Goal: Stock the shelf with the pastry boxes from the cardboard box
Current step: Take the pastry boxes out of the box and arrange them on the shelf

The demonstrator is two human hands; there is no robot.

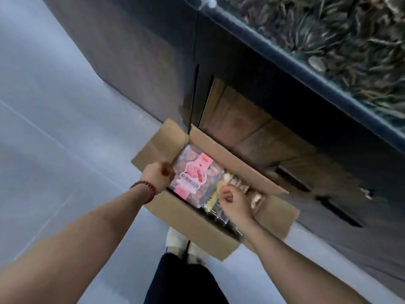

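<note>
An open cardboard box (186,224) stands on the floor in front of me, flaps spread. A clear pastry box with a pink label (195,176) lies tilted at its top. My left hand (158,174), with a red bead bracelet on the wrist, grips the pastry box's left edge. My right hand (234,201) holds its right edge, fingers curled. More clear packs (238,185) lie deeper in the cardboard box, partly hidden by my right hand. The frame is motion-blurred.
A dark cabinet (241,73) with doors and wooden panels rises right behind the cardboard box. A bin of striped seeds (341,40) sits on top at upper right. Grey floor (54,128) spreads to the left. My shoe (177,240) and dark trouser leg (186,279) are below the box.
</note>
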